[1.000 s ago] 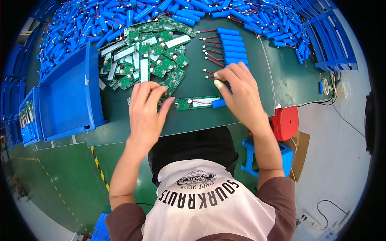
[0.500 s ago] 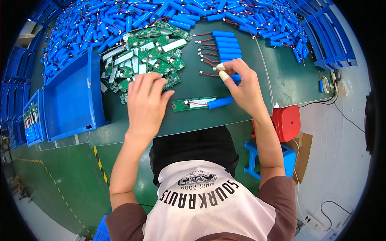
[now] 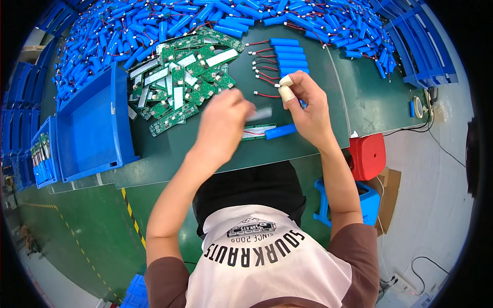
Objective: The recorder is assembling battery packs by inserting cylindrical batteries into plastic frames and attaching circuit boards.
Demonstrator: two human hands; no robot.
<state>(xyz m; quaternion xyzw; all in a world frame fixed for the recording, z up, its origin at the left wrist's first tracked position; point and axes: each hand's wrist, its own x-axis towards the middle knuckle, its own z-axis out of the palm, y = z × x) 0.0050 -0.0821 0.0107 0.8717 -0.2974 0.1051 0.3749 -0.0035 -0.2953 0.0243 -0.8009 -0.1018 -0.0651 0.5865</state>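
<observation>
My right hand (image 3: 312, 105), with pale finger cots on thumb and forefinger, pinches a small white wire plug (image 3: 278, 85) beside the row of blue batteries (image 3: 287, 56). Part of another blue battery shows beneath its fingers. My left hand (image 3: 222, 123) is closed on a circuit board (image 3: 260, 114), which is smeared by motion and shows a pale face. Just below that board lies another green circuit board (image 3: 259, 131) with a white strip, partly behind my left hand. A blue battery (image 3: 280, 131) rests at its right end, a red wire running along the strip.
A heap of green circuit boards (image 3: 177, 97) lies left of centre. Behind it a big pile of blue batteries (image 3: 149, 25) spans the table's far side. A blue bin (image 3: 92, 128) stands at left. A red stool (image 3: 371, 156) is beyond the right front edge.
My left hand has moved right from the board heap, now carrying a circuit board. One board at the heap's near edge has shifted. My right hand stays almost in place, slightly left.
</observation>
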